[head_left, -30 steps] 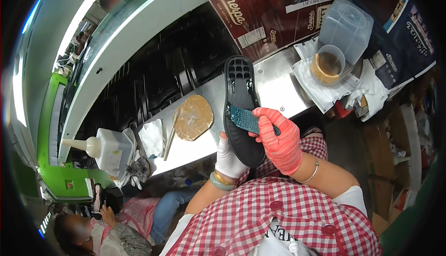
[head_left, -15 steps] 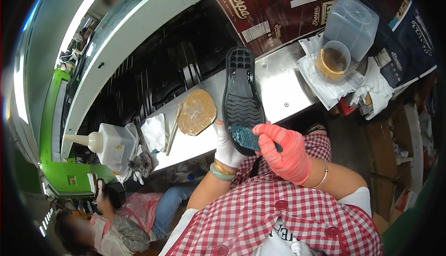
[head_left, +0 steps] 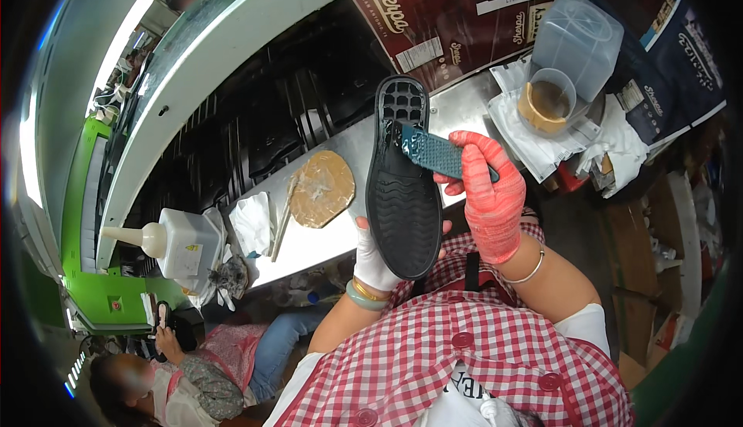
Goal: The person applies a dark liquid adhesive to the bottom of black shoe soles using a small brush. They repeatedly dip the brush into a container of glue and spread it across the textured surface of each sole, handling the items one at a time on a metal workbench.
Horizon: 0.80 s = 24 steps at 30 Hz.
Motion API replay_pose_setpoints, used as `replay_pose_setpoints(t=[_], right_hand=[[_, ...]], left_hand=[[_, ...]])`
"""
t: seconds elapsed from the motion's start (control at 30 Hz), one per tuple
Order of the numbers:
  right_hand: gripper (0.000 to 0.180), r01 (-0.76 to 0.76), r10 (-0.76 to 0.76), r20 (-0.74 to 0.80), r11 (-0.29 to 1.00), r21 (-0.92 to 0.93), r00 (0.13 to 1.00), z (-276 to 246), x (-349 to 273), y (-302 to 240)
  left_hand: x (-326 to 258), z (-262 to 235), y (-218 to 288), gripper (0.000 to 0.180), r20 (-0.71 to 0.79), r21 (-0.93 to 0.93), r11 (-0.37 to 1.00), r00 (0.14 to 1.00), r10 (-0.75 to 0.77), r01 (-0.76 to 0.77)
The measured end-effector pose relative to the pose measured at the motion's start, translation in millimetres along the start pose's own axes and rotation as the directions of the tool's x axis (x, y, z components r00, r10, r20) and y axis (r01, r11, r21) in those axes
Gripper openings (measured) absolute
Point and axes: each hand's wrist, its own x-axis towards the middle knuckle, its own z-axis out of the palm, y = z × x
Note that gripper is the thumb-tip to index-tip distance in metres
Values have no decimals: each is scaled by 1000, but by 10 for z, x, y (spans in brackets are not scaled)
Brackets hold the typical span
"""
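A black shoe sole is held with its patterned inner side up, heel end away from me and forefoot near my apron. My left hand, in a white glove with bare fingertips, grips it from beneath, the thumb at its left edge. In my right hand, gloved in coral pink, is a flat teal brush with a textured face. Its dark tip touches the sole just below the heel grid, where the surface shines wet. The fingers under the sole are mostly hidden.
Under the sole runs a metal bench with a round brown lid, a stick and white cloth. A white squeeze bottle stands left. Back right are a cup of brownish liquid and a clear plastic container. Another person sits lower left.
My right hand has carried the brush from the forefoot up to near the heel of the sole. The sole has shifted slightly toward me, and the forefoot is now uncovered.
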Motion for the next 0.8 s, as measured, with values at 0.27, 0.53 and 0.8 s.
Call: replay_pose_setpoints(t=[0.27,0.53,0.8], right_hand=[[23,-87,105,149,989,-119,983,-102,82,-116],[23,-165,162,102,986,23,981,-115,17,-144],[23,-220,221,142,975,-22,965,-49,-51,-83]], left_hand=[[-23,-11,-19,101,32,28,999,999,-39,38],[23,72,-16,102,-17,2,999,999,-42,42],[34,119,-19,93,40,19,1000,999,21,-22]])
